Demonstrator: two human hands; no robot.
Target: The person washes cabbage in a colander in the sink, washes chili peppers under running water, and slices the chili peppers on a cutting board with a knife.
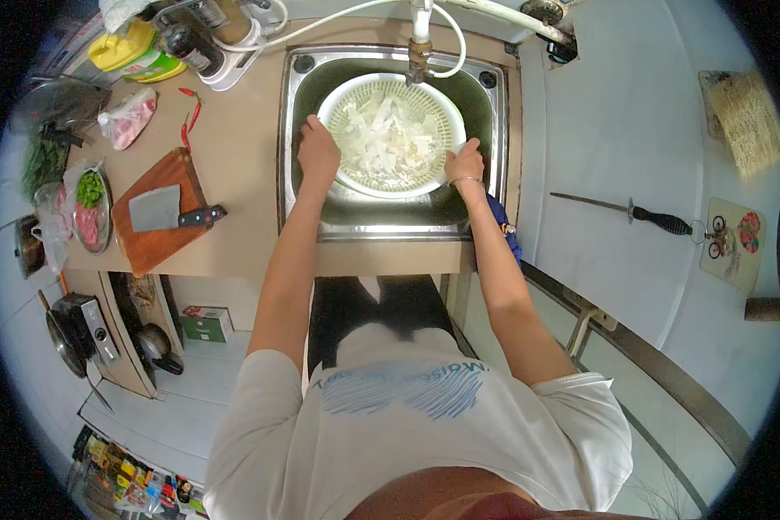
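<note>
A round plastic colander basket (pixel 390 193) with a white rim sits in the stainless steel sink (pixel 390 229). Pale, whitish food pieces (pixel 390 140) lie inside it; their exact kind is unclear. My left hand (pixel 319 151) grips the basket's left rim. On the opposite side, at the lower right, my right hand (pixel 465 164) holds the rim, with a bracelet on that wrist. The tap (pixel 418 62) hangs just above the basket's far edge.
Left on the counter, a cleaver (pixel 156 209) rests on a wooden cutting board (pixel 162 250). Red chilies (pixel 195 116), bagged meat (pixel 129 120) and a plate with meat and chopped greens (pixel 106 221) lie around it. A honing steel (pixel 660 220) hangs at right.
</note>
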